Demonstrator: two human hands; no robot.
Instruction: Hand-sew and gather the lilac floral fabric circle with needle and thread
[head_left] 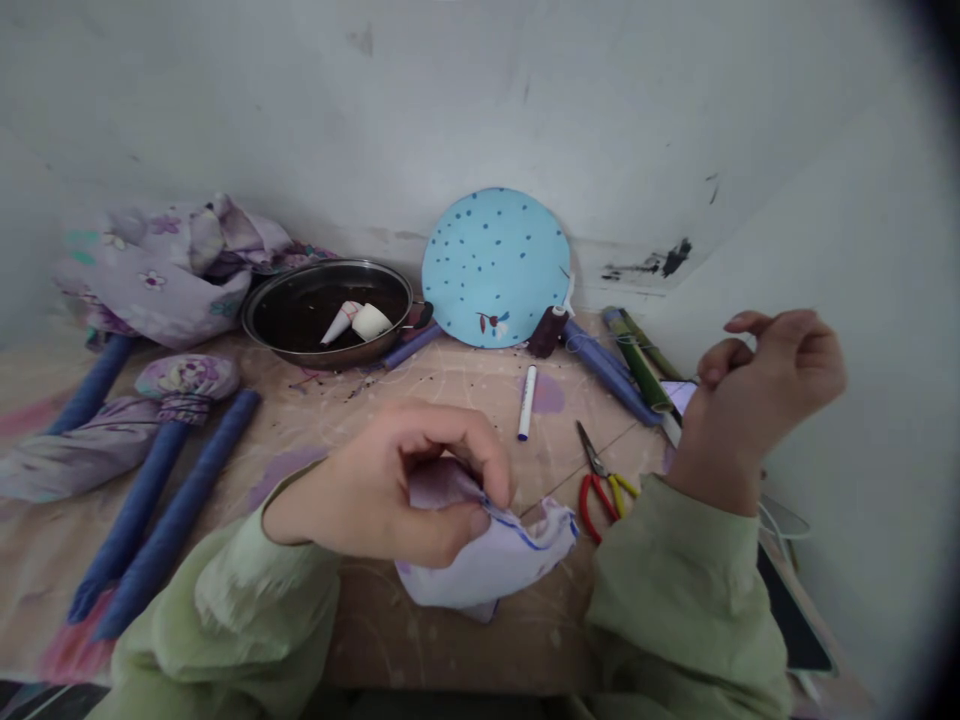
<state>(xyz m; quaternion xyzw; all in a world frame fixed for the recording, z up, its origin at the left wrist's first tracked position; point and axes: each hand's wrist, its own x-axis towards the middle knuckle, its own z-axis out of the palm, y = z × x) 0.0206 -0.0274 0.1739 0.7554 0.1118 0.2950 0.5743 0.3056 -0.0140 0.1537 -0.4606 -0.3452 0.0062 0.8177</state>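
Observation:
My left hand [420, 480] pinches the edge of a pale cloth piece [480, 570] between thumb and fingers, low in the middle of the view. A blue line runs along the cloth's upper edge. Raised at the right, my right hand [772, 380] has its fingers curled, thumb and index close together; whatever it may hold is too small to make out. Between the hands, on the table, are scissors [596, 485] with red and yellow handles. A white marker with a blue end [527, 403] lies above the cloth.
A metal pan [330, 355] holds white pieces. Behind stand a light blue dotted disc [495, 265] and a dark thread spool [548, 332]. Blue wrapped rods [180, 510] and floral cloth [165, 280] lie left; green tubes [637, 360] lie right.

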